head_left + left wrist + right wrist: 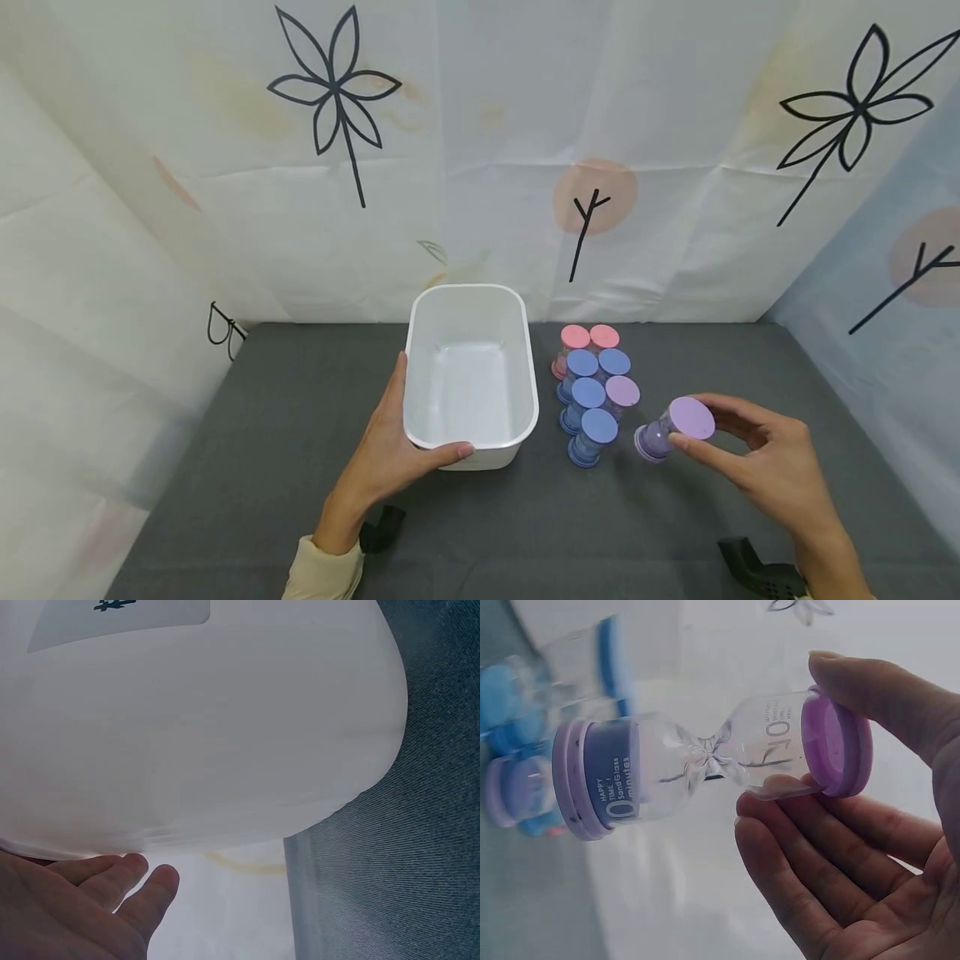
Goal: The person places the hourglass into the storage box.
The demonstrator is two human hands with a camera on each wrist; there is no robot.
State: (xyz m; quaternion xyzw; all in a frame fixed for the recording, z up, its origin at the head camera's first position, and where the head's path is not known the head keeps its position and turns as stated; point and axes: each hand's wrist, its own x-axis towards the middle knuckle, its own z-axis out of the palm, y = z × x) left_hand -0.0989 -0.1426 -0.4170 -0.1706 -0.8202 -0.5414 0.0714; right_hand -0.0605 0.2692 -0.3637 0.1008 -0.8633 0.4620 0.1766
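A white plastic bin (471,392) stands on the dark table. My left hand (395,450) rests against its near left corner, the thumb along the front rim and the straight fingers along the left wall. In the left wrist view, these fingers (161,889) lie beside the bin's wall (217,742). My right hand (757,454) pinches a purple sand timer (663,433) by its top cap, between thumb and fingers. The right wrist view shows the timer's clear waist (709,754), with purple sand at the lower end, apart from the group beside it.
Right of the bin, several sand timers stand close together in two columns: pink (575,337) at the back, blue (598,427) ahead of them, and one purple (622,392) on the right. Patterned cloth (495,208) rises behind the table (300,392) and along both sides.
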